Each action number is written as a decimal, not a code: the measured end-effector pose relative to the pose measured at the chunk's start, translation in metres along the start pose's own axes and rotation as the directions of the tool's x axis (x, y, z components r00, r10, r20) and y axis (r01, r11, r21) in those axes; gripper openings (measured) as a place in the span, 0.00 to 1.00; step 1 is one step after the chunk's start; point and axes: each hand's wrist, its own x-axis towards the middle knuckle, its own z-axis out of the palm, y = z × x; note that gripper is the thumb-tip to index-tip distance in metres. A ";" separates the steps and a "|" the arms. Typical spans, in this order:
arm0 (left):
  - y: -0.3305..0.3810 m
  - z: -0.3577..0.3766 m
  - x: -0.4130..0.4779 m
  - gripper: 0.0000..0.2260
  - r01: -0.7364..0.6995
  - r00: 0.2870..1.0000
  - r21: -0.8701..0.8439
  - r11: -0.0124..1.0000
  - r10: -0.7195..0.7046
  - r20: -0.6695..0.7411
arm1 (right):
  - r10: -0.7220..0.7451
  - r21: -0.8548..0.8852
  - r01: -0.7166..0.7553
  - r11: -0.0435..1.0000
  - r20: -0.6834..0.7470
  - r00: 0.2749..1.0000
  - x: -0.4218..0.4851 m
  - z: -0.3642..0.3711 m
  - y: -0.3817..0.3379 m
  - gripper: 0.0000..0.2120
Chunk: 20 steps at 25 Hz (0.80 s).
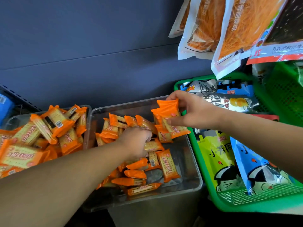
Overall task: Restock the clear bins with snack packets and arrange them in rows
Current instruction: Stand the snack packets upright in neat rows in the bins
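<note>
— Right hand [188, 110], centre right: thumb and fingers pinch a stack [170, 122] of orange packets above the clear bin [188, 161].
— Left hand [137, 141], mid-frame: fingers curl round packets [154, 145] in that bin.

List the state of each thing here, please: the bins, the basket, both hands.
Left clear plastic bin: heaped with jumbled orange cracker packets.
Middle clear plastic bin: partly filled, unsorted, right side bare.
Left hand: fingers curled, gripping packets in the middle bin.
Right hand: holds a bunch of packets above the middle bin's far right corner.
Green plastic basket: holds larger snack bags.
</note>
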 end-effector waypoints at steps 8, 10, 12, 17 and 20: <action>-0.028 -0.037 -0.022 0.11 0.137 0.954 -0.443 0.886 -0.238 -0.182 | -0.048 -0.352 0.097 0.931 0.146 0.988 0.007 0.029 0.004 0.20; -0.034 -0.039 -0.029 0.08 0.147 0.929 -0.737 0.660 -0.349 -0.127 | -0.067 -0.378 0.134 0.916 0.186 0.980 0.012 0.040 0.010 0.20; -0.036 -0.040 -0.033 0.04 0.148 0.919 -0.836 0.528 -0.386 -0.082 | -0.093 -0.505 0.180 0.844 0.192 0.977 0.015 0.049 0.016 0.19; -0.040 -0.038 -0.033 0.08 0.165 0.935 -0.902 0.399 -0.353 0.014 | -0.029 -0.870 0.183 0.457 0.191 0.981 0.017 0.057 0.018 0.25; -0.037 -0.036 -0.031 0.09 0.175 0.943 -0.916 0.361 -0.329 0.050 | -0.045 -0.850 0.144 0.506 0.141 0.989 0.020 0.051 0.017 0.24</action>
